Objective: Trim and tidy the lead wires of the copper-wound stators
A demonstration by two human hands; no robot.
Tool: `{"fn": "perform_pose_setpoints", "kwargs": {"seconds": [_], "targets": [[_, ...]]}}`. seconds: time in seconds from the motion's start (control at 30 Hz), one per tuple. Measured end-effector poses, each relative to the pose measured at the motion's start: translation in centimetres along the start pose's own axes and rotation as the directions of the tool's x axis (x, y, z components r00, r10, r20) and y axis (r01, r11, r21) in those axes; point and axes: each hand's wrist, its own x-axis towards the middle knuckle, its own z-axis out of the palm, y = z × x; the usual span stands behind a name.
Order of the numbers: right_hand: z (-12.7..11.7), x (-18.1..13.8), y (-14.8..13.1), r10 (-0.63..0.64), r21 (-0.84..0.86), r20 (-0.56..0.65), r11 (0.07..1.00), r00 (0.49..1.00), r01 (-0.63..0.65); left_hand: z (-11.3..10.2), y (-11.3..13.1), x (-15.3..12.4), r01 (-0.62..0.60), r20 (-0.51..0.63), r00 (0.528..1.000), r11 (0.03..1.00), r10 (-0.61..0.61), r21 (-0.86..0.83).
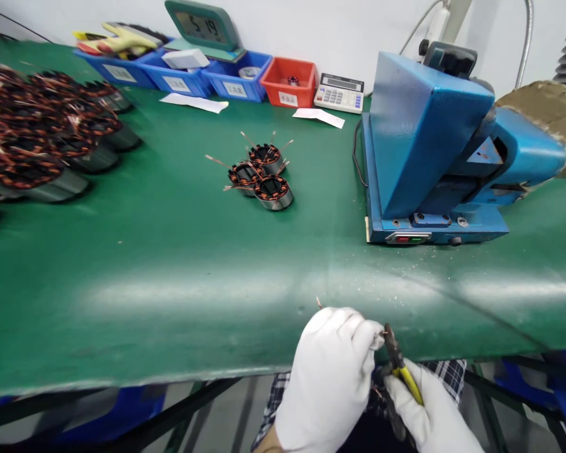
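My left hand [332, 371], in a white glove, is closed around a wound motor stator that its fingers almost wholly hide. One copper wire end [319, 303] pokes out above the knuckles, and another shows at the fingertips. In my right hand [434, 409], also gloved in white, is a pair of wire cutters [408, 380] with yellow and dark handles. The dark jaws point up beside the left fingertips, at the short wire there. Whether the jaws are closed on that wire I cannot tell. Both hands are at the bench's front edge.
Three wound stators [274, 191] stand together on the green bench [170, 251]; many more [42, 138] crowd the left. A blue machine [424, 145] stands at right. Blue bins [182, 83], a red bin [288, 82], a calculator [339, 92] and a clock [202, 26] line the back.
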Motion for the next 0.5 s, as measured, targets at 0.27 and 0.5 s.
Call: {"fn": "perform_pose_setpoints", "kwargs": {"seconds": [0.27, 0.5], "targets": [[-2.2, 0.8, -2.5, 0.015, 0.362, 0.199, 0.928, 0.980, -0.088, -0.1, -0.9, 1.0, -0.048, 0.016, 0.999, 0.999, 0.049, -0.026], [-1.2, 0.9, -0.5, 0.006, 0.354, 0.164, 0.933, 0.986, -0.064, -3.9, -1.8, 2.1, -0.349, 0.185, 0.930, 0.924, 0.319, 0.157]]}}
